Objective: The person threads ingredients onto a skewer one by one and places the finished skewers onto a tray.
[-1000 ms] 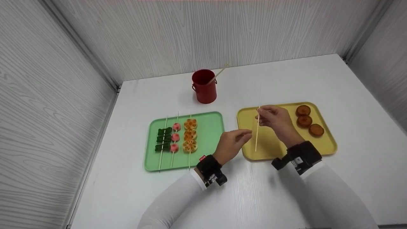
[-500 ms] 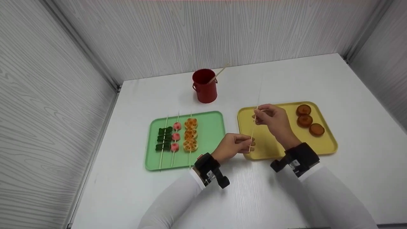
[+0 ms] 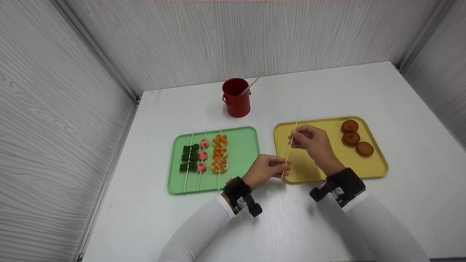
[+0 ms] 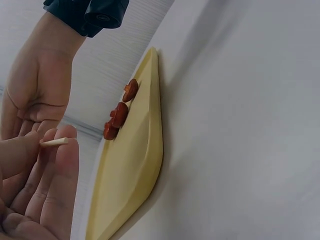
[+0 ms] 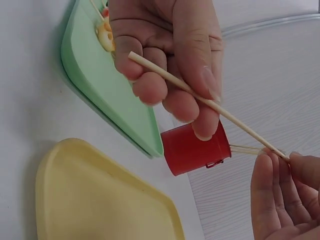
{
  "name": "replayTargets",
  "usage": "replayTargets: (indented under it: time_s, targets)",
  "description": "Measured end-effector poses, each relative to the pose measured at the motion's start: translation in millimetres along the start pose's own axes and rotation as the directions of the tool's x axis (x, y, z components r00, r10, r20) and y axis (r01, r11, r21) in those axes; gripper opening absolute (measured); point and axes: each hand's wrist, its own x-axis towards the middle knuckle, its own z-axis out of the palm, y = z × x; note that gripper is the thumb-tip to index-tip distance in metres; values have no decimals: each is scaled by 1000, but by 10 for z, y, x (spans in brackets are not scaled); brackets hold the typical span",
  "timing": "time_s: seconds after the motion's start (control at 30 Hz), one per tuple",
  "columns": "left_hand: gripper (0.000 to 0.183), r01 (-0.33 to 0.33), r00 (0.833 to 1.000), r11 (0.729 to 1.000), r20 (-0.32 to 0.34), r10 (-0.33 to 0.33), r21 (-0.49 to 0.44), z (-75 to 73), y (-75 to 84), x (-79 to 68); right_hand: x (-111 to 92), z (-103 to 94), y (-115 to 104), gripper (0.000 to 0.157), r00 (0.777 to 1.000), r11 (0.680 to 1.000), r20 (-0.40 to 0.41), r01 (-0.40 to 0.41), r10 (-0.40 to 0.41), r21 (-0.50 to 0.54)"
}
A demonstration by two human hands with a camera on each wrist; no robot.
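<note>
A thin wooden skewer (image 3: 290,150) slants over the left part of the yellow tray (image 3: 309,174), held by both hands. My left hand (image 3: 265,169) pinches it near its lower, blunt end, a short stub of which pokes past the thumb in the left wrist view. Farther up, my right hand (image 3: 316,145) pinches it between thumb and fingers. In the right wrist view the skewer (image 5: 237,121) crosses from one hand to the other with no food on it. Three brown mushrooms (image 3: 351,139) with round caps lie at the tray's right end.
Left of the hands lies a green tray (image 3: 242,145) bearing three loaded skewers: dark green pieces (image 3: 189,157), pink balls (image 3: 202,155) and lotus root slices (image 3: 220,153). A red bucket (image 3: 238,105) with a few skewers leaning in it stands behind. Pale walls enclose the table.
My left hand has come up to the skewer and taken hold of its lower end. The right hand has lowered slightly, and the skewer slants more.
</note>
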Motion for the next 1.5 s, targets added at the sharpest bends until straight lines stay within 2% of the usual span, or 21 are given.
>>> replayTargets:
  time_s: [0.27,0.47,0.53,0.6,0.67,0.77,0.9,1.13,1.27,1.4,1.5]
  targets:
    - [23,44,999,999,-11,-44,-17,1,-111,-54,-55,-53,55,24,998,998,34,-46,48,-40]
    - [21,14,1000,1000,-17,-14,0,11,-99,-32,-15,-173,-7,34,1000,996,4,-14,14,-85]
    - [22,10,1000,1000,-13,-10,7,7,-96,-34,0,-248,-29,36,1000,992,-11,-13,12,-128]
    - [22,11,1000,1000,-15,-11,26,0,-98,-45,5,-346,-40,36,999,977,-33,-11,5,-213]
    - [21,14,1000,999,-17,-14,43,-10,-109,-53,1,-469,-49,35,998,945,-59,-1,-20,-327]
    - [20,21,1000,997,-19,-19,75,-26,-133,-60,-22,-681,-59,32,993,879,-88,28,-79,-475]
    - [20,35,999,996,-10,-34,83,-32,-177,-63,-47,-947,-46,29,984,821,-118,44,-134,-570]
    - [20,26,1000,997,3,-26,73,-28,-225,-63,-47,-1325,18,25,961,632,-196,-29,-197,-774]
    - [20,21,1000,998,14,-22,63,-24,-236,-60,-101,-1493,23,24,965,555,-194,-66,-174,-829]
    - [19,31,1000,997,-3,-31,76,-18,-238,-71,-164,-1609,23,21,971,506,-178,-76,-158,-859]
    - [19,37,999,996,-5,-37,80,-8,-244,-83,-189,-1653,35,22,974,504,-180,-88,-137,-859]
